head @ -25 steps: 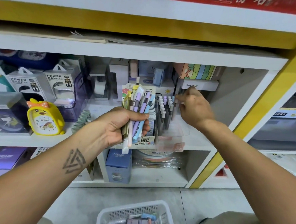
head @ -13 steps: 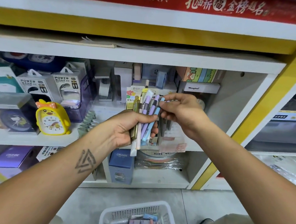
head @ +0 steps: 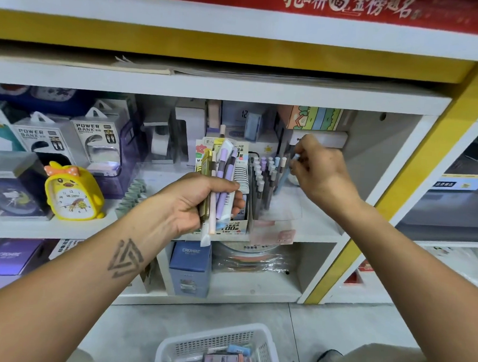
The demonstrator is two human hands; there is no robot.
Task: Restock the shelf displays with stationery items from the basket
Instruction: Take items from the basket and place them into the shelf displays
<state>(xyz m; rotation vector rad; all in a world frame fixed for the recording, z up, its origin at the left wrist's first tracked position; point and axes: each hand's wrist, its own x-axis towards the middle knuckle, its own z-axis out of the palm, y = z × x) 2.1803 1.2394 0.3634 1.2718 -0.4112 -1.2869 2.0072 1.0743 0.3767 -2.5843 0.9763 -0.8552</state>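
Observation:
My left hand (head: pixel 194 200) grips a bundle of pens (head: pixel 222 174), purple, pink and yellow, upright in front of the middle shelf. My right hand (head: pixel 314 171) pinches a light blue pen (head: pixel 287 172) by its top end, at the right edge of the clear pen display box (head: pixel 265 188) on the shelf. That box holds several upright pens with pastel caps. A white basket (head: pixel 219 350) with more stationery packs stands on the floor below.
A cardboard box of pencil leads (head: pixel 239 223) stands left of the pen box. A yellow duck alarm clock (head: pixel 73 191), power bank boxes (head: pixel 94 144) and a white box (head: pixel 321 138) crowd the shelf. A yellow post (head: pixel 400 179) bounds the bay on the right.
My right hand took a blue pen from the bundle in my left hand and carried it right and up to the pen display box. My left hand stayed in place.

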